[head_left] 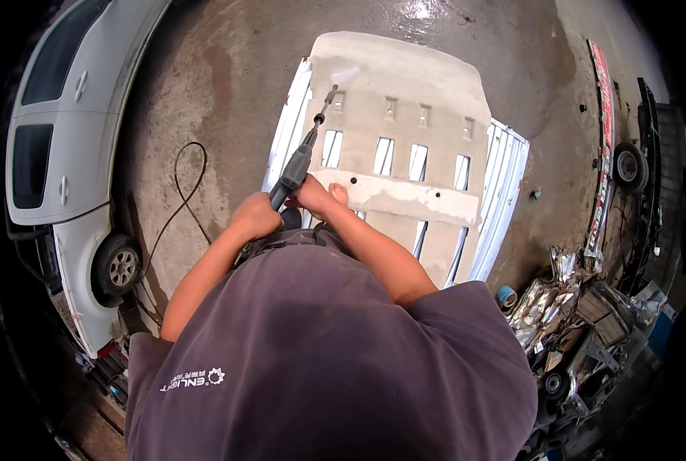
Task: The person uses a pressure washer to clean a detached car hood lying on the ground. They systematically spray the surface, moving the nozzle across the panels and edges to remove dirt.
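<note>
I hold a grey pressure-washer gun (pixel 297 165) with both hands. My left hand (pixel 255 216) grips its rear handle, and my right hand (pixel 317 197) wraps the body just beside it. The thin lance (pixel 321 114) points away from me, and a white spray leaves its tip (pixel 345 75) onto a large dusty car hood (pixel 404 131) lying underside up on the wet concrete floor. The hood has several rectangular cut-outs and white painted edges. A black hose (pixel 189 180) loops on the floor to the left of my hands.
A white car (pixel 66 131) stands at the left, its wheel (pixel 118 266) close to my left arm. At the right lie a red and white panel (pixel 604 146), a small wheel (pixel 629 166), a heap of shiny metal scrap (pixel 566 307) and a blue roll (pixel 506 295).
</note>
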### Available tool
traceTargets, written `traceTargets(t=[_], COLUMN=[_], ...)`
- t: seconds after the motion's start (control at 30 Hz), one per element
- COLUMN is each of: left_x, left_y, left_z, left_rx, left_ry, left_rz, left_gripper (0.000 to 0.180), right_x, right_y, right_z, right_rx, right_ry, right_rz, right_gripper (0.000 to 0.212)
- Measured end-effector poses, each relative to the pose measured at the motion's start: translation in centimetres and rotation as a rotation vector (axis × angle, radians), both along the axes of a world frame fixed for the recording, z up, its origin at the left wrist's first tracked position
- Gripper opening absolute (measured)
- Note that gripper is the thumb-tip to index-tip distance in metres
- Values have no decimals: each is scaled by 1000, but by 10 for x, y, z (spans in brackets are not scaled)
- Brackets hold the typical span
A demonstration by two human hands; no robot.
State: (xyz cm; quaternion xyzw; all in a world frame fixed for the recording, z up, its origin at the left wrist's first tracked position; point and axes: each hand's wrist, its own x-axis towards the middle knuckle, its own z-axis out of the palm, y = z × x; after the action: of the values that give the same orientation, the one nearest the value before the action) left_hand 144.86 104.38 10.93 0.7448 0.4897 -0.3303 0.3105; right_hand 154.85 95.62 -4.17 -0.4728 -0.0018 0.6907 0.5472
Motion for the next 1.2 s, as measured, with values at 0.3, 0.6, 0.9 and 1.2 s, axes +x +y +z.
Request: traceTargets(t=[0.3, 0.6, 0.9, 1.2], left_x=[27, -16, -370, -390], left_y=[3, 2, -66, -148], left_z=[-53, -72, -241, -310], left_rx=[-64, -39, -283, -240], left_ry=[-48, -398, -458, -343], left_rz=[-33, -73, 827, 530], left_gripper=[25, 89, 55, 22], right_x=[-24, 18, 77, 62], right_y=[18, 65, 109, 145], right_z=[3, -71, -106, -102], right_rx=[-138, -115, -273, -339], right_ry=[235, 126, 70, -43], right_rz=[-414, -376, -148, -55], right_gripper=[36, 7, 9, 10])
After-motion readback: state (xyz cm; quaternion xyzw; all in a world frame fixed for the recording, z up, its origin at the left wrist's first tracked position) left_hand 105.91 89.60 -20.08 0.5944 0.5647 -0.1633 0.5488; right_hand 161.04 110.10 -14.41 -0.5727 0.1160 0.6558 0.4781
